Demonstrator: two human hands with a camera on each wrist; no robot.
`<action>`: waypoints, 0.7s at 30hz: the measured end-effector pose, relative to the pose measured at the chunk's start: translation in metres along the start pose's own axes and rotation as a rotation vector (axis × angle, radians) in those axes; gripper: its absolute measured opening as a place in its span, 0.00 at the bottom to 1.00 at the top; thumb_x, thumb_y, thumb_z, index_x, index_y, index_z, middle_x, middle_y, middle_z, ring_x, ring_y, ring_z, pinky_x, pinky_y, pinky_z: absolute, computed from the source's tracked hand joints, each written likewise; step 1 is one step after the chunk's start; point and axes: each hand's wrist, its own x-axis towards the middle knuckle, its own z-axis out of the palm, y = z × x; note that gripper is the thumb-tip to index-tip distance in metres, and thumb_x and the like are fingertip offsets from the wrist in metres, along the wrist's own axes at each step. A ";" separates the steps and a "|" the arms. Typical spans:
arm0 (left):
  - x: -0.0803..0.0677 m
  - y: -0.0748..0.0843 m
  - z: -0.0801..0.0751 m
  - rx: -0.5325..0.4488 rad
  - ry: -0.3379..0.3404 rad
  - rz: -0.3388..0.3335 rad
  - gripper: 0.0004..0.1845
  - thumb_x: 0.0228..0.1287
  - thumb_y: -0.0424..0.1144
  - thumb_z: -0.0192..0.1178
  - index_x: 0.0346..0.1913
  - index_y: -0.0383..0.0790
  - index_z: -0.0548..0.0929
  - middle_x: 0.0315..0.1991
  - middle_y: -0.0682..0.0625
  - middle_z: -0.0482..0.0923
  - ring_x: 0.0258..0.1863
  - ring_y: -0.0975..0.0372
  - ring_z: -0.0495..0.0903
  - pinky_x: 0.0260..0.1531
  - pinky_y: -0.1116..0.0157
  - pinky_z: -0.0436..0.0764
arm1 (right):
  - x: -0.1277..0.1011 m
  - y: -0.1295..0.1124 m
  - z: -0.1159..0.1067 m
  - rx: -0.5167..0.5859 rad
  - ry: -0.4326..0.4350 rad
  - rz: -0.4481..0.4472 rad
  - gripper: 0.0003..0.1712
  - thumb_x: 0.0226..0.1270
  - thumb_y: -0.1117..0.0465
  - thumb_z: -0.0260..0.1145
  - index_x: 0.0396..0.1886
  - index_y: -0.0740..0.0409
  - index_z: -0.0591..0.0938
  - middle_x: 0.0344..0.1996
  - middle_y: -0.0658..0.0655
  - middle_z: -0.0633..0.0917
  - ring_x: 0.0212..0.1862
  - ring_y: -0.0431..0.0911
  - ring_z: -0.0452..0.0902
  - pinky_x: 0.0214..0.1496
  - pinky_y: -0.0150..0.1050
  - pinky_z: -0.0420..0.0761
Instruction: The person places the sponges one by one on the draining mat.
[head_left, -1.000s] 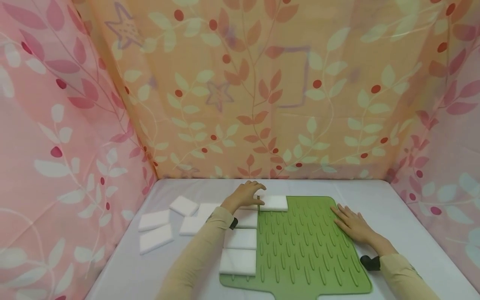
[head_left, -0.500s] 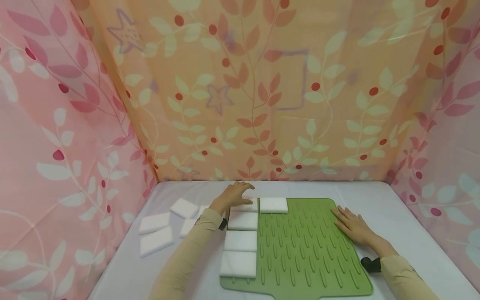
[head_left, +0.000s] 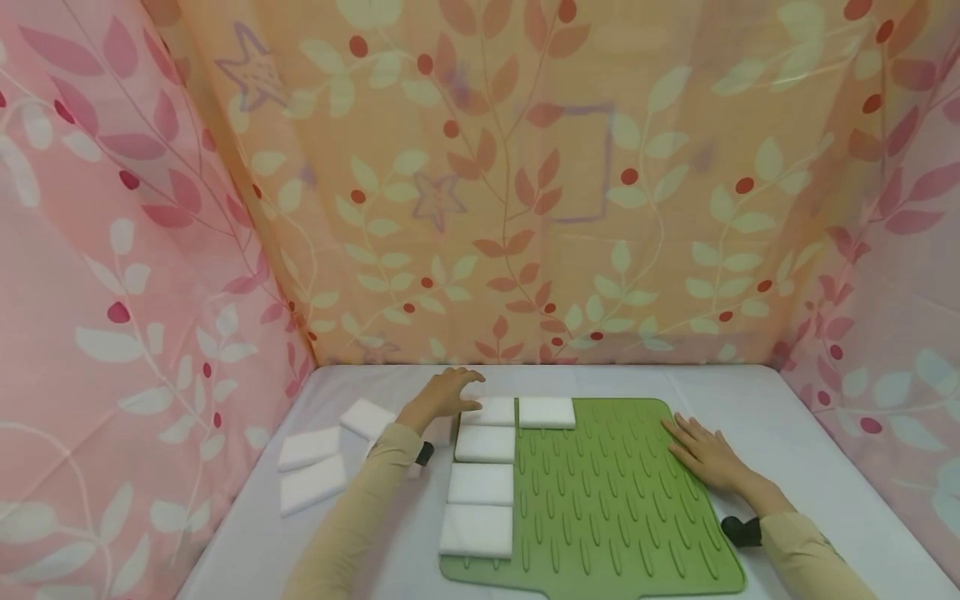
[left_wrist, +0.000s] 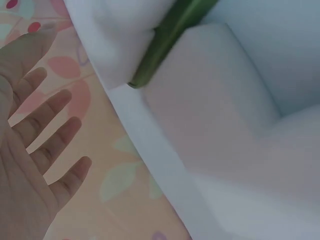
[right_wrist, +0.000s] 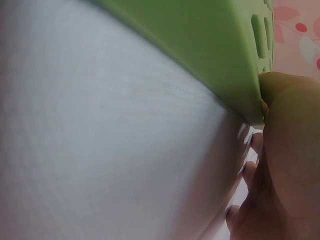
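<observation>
A green ridged board [head_left: 615, 500] lies on the table, its handle toward me. Along its left side runs a column of several white rectangular blocks [head_left: 485, 444], foam-like in look. One more white block [head_left: 547, 412] sits at the board's back edge, beside the column's rearmost block [head_left: 498, 411]. My left hand [head_left: 438, 396] hovers at the board's back left corner, thumb tip overlapping that rearmost block. In the left wrist view its fingers [left_wrist: 52, 135] are spread and hold nothing. My right hand [head_left: 705, 450] rests on the board's right edge with fingers extended.
Loose white blocks lie on the table left of the board, such as one block [head_left: 309, 450] and another block [head_left: 312, 485] before it; my left forearm partly hides others. Floral cloth walls [head_left: 480, 250] stand behind and at both sides of the table [head_left: 810, 467].
My left hand has moved left, away from the block at the back of the second column, uncovering the rearmost block of the left column. My right hand has stayed in place.
</observation>
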 end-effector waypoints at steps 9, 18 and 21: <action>-0.014 -0.017 0.003 -0.007 0.051 0.002 0.26 0.56 0.47 0.65 0.57 0.44 0.75 0.55 0.45 0.75 0.53 0.46 0.71 0.49 0.45 0.71 | -0.001 -0.001 0.001 -0.001 -0.006 0.000 0.31 0.71 0.50 0.50 0.68 0.60 0.63 0.67 0.71 0.59 0.66 0.71 0.49 0.59 0.73 0.44; -0.024 -0.039 0.007 -0.037 0.060 -0.023 0.25 0.57 0.46 0.64 0.57 0.44 0.75 0.54 0.44 0.75 0.53 0.46 0.71 0.48 0.43 0.70 | -0.002 -0.002 -0.001 0.001 0.000 -0.002 0.30 0.71 0.50 0.50 0.68 0.60 0.63 0.66 0.71 0.60 0.66 0.71 0.49 0.59 0.73 0.44; -0.028 -0.045 0.007 -0.035 0.071 -0.028 0.24 0.57 0.46 0.64 0.56 0.44 0.76 0.54 0.44 0.76 0.53 0.45 0.71 0.48 0.42 0.71 | -0.002 -0.002 -0.002 -0.001 0.006 -0.008 0.30 0.71 0.51 0.50 0.68 0.60 0.63 0.66 0.72 0.60 0.66 0.72 0.50 0.59 0.73 0.45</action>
